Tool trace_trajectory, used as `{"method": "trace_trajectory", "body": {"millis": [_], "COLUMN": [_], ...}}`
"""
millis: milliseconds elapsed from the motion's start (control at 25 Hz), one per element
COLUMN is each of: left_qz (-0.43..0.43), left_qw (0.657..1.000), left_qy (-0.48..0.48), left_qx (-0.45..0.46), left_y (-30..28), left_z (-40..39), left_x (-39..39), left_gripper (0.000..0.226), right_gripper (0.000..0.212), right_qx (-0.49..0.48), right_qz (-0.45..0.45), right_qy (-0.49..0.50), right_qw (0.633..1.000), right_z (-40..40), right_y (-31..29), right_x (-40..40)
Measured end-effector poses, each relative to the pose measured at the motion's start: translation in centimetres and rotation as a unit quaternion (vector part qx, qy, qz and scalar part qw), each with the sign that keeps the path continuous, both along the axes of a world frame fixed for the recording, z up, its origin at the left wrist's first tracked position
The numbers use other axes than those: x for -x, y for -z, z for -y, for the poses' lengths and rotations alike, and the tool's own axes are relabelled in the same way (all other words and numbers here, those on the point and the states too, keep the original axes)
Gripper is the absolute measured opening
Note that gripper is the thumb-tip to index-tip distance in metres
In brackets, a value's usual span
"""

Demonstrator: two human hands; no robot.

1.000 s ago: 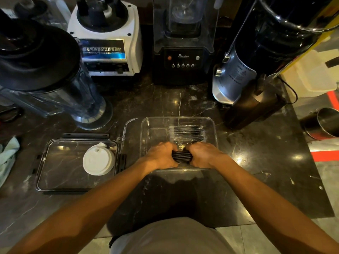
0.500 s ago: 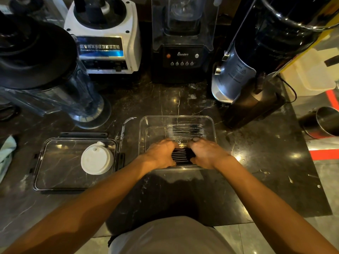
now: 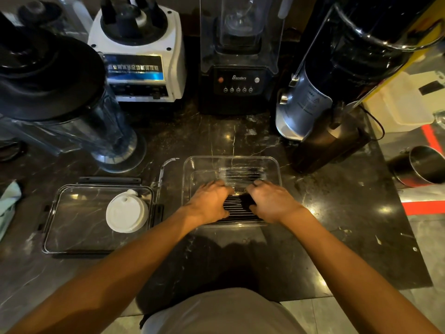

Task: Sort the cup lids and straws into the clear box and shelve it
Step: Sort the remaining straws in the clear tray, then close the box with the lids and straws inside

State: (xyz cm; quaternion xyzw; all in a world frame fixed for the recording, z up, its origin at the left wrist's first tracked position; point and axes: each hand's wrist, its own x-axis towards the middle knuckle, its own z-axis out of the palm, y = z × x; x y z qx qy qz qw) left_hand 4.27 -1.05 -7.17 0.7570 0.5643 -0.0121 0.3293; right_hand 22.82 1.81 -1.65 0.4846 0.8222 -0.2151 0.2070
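Note:
The clear box (image 3: 277, 165) stands open on the dark marble counter in front of me. Both hands reach into its near half. My left hand (image 3: 209, 201) and my right hand (image 3: 272, 201) grip the two ends of a bundle of black straws (image 3: 237, 207) that lies low in the box, fingers over the far side and thumbs on the near side. More straws in clear wrap (image 3: 240, 174) lie at the far side of the box. To the left lies the box's clear lid (image 3: 72, 225), with a stack of white cup lids (image 3: 126, 213) on its right part.
A tilted blender jar (image 3: 72, 116) stands at the left. A white blender base (image 3: 142, 56), a black blender (image 3: 238, 78) and a tall grinder (image 3: 325, 104) line the back. Off the counter's right edge is a metal cup (image 3: 423, 165). A pale cloth (image 3: 9, 201) lies far left.
Both hands have moved a little further into the box with the black straws and spread apart, so more of the bundle shows between them.

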Motion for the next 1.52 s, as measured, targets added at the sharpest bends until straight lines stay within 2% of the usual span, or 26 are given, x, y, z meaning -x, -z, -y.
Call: {"method": "trace_trajectory", "body": {"millis": [160, 240, 280, 400, 520, 600, 720, 800, 880, 1040, 1200, 1360, 1520], "left_qz": [0.099, 0.195, 0.226, 0.189, 0.189, 0.171, 0.167, 0.174, 0.185, 0.211, 0.250, 0.333, 0.355], "left_qw": [0.994, 0.976, 0.965, 0.935, 0.875, 0.851, 0.818, 0.791, 0.778, 0.784, 0.762, 0.693, 0.695], "left_qy": [-0.028, -0.090, -0.136, -0.266, -0.419, -0.481, -0.545, -0.586, -0.600, -0.583, -0.596, -0.631, -0.624], "left_qx": [0.020, 0.024, -0.001, -0.138, -0.149, -0.123, -0.073, -0.039, -0.016, 0.017, 0.040, 0.101, 0.038], "left_y": [-2.3, -4.4, -5.4, -6.6, -6.0, -4.9, -2.8, -1.0, 0.7, 2.7, 2.2, -0.9, -5.5], "left_z": [-0.1, -0.1, 0.0, 0.9, 3.6, 6.3, 10.1, 12.1, 13.5, 14.6, 13.8, 13.4, 11.3], "left_x": [2.2, 4.6, 6.2, 11.5, 16.4, 18.8, 20.3, 20.6, 20.7, 20.5, 20.4, 21.1, 20.9], "left_gripper": [0.043, 0.027, 0.021, 0.018, 0.017, 0.016, 0.018, 0.025, 0.028, 0.030, 0.030, 0.025, 0.025], "right_gripper": [0.029, 0.024, 0.022, 0.022, 0.022, 0.026, 0.036, 0.035, 0.034, 0.034, 0.026, 0.027, 0.027], "right_qx": [-0.041, -0.077, -0.095, -0.117, -0.028, 0.022, 0.048, 0.067, 0.076, 0.109, 0.196, 0.257, 0.234], "right_qz": [-0.017, -0.039, -0.065, -0.199, -0.308, -0.303, -0.231, -0.198, -0.176, -0.159, -0.220, -0.270, -0.349], "right_qy": [-0.015, -0.019, -0.015, 0.010, 0.049, 0.049, 0.030, 0.056, 0.086, 0.115, 0.244, 0.336, 0.339], "right_qw": [0.999, 0.996, 0.993, 0.973, 0.950, 0.951, 0.971, 0.976, 0.978, 0.975, 0.924, 0.865, 0.842], "right_z": [-1.5, -2.3, -2.6, -2.5, -1.1, 0.2, 2.0, 3.2, 4.3, 5.7, 5.9, 5.6, 4.4], "right_y": [-3.2, -5.1, -5.9, -7.2, -6.4, -4.4, -1.1, 0.8, 2.1, 4.2, 5.4, 3.7, -0.1], "right_x": [1.3, 3.0, 4.1, 8.2, 13.6, 17.1, 21.1, 22.7, 23.7, 24.7, 25.0, 24.9, 23.2]}}
